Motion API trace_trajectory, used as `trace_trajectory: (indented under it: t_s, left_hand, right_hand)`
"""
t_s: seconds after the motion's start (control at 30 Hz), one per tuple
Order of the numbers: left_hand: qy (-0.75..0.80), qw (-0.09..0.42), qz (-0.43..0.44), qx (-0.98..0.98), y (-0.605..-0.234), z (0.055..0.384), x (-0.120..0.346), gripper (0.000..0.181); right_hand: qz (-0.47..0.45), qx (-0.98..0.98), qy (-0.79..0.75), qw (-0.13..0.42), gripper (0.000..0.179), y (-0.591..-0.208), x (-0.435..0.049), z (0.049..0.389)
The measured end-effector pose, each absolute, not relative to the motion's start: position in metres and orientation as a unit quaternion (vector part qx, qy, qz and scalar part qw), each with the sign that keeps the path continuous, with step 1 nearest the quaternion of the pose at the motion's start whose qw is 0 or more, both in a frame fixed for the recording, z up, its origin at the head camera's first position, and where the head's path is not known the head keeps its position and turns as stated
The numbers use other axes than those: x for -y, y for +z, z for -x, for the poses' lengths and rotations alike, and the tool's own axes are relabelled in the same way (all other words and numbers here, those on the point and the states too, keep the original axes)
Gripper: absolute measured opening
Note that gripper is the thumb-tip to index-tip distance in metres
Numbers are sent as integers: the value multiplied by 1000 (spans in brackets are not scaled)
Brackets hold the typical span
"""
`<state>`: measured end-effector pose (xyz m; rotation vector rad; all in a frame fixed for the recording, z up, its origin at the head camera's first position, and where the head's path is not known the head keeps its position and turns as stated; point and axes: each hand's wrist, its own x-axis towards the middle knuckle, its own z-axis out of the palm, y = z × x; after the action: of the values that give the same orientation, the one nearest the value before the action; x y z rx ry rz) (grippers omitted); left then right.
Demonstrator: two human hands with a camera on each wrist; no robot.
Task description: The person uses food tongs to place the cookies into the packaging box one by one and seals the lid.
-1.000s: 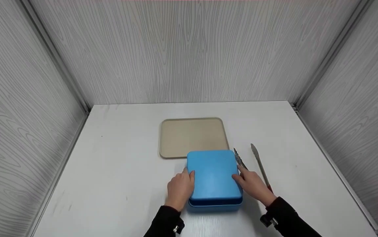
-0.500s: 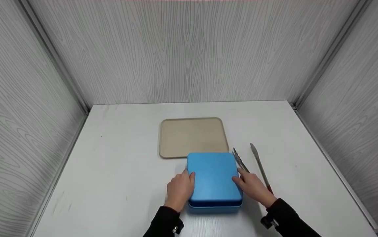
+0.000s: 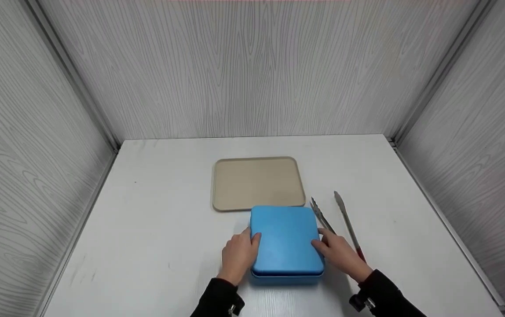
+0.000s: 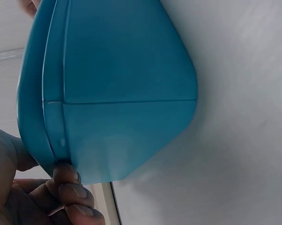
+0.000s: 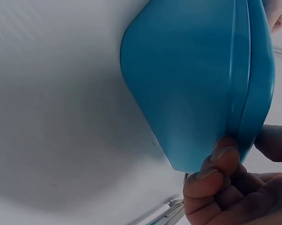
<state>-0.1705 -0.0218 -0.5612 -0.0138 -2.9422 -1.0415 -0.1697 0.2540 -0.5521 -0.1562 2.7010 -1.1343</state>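
A blue rectangular tin box stands on the table with its matching lid over it. At the front, a thin dark gap shows between lid and box. My left hand grips the lid's left edge, thumb on top and curled fingers at the rim. On the opposite edge my right hand pinches the lid, its thumb on top and its fingers curled under near the seam. What the box contains is hidden.
Behind the box lies a flat beige tray, its front edge close to the lid. Metal tongs with a red grip lie spread beside my right hand, partly covered by it. Pale wood-grain panels enclose the white table.
Both hands have brought the lid down and slightly toward me; the gap at the box's front has narrowed. The tray and tongs have stayed put.
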Motion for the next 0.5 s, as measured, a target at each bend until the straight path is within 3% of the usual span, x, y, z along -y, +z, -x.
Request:
trace_trajectory:
  t_s: [0.33, 0.5]
  left_hand:
    - [-409, -17, -6, 912, -562, 167, 27, 52]
    - [-447, -54, -9, 893, -564, 166, 29, 57]
  right_hand:
    - [44, -902, -408, 131, 60, -557, -257, 164]
    - [32, -896, -420, 139, 64, -557, -258, 159]
